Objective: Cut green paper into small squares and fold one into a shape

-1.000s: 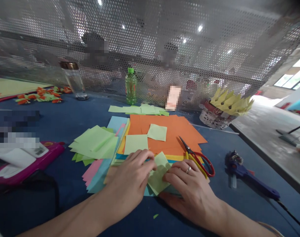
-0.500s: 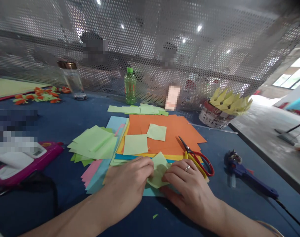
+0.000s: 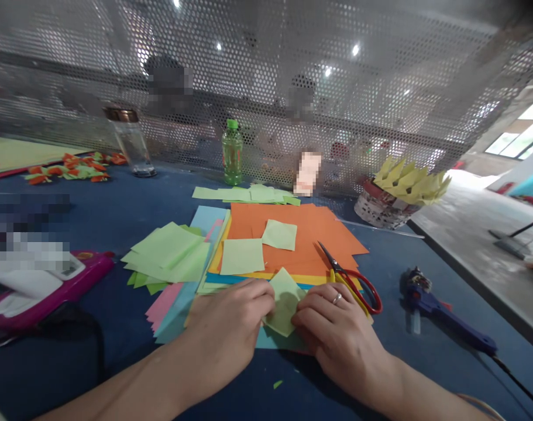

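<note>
My left hand (image 3: 231,321) and my right hand (image 3: 336,327) both pinch a small light green paper square (image 3: 284,301), folded and held just above the near edge of a stack of coloured sheets. The top sheet is orange paper (image 3: 310,237), with two loose green squares (image 3: 242,256) lying on it. My right hand wears a ring. Red and yellow scissors (image 3: 349,282) lie on the stack right beside my right hand.
A pile of green squares (image 3: 167,257) lies to the left, more green strips (image 3: 248,194) behind. A blue glue gun (image 3: 442,313) lies at right, a pink device (image 3: 51,286) at left. A green bottle (image 3: 232,153), a glass jar (image 3: 132,143) and a basket of yellow paper shapes (image 3: 398,196) stand by the perforated screen.
The green square has been folded smaller between my fingers; both hands shifted slightly toward each other and stayed over the stack's near edge.
</note>
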{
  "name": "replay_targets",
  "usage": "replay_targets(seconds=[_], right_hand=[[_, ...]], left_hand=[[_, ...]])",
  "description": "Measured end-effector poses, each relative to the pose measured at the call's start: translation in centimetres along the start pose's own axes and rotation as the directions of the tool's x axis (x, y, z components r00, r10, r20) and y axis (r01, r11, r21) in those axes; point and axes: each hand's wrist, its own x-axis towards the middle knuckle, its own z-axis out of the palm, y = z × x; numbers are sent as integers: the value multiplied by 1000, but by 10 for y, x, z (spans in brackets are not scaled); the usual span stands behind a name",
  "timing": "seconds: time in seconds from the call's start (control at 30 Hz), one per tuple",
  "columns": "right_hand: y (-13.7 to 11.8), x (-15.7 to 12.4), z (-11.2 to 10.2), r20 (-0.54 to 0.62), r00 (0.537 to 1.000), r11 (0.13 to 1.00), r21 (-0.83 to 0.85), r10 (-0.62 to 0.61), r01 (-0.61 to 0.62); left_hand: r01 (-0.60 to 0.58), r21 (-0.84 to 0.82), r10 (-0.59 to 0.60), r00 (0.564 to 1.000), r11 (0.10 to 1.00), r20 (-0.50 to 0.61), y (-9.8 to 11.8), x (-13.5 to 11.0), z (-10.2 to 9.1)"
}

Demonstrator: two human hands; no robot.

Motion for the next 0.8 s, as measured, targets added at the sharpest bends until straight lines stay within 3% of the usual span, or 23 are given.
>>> replay_targets(seconds=[0.5,0.8], right_hand=[[-1,1,-3,47,999,1000,-18,11,-10],[-2,3,0,103,974,966,141,202,-216]], left_hand=[[-18,-7,18,999,1000,27,0,-1,-4],[-27,15,27,998,1000,48,0,-3,-6]])
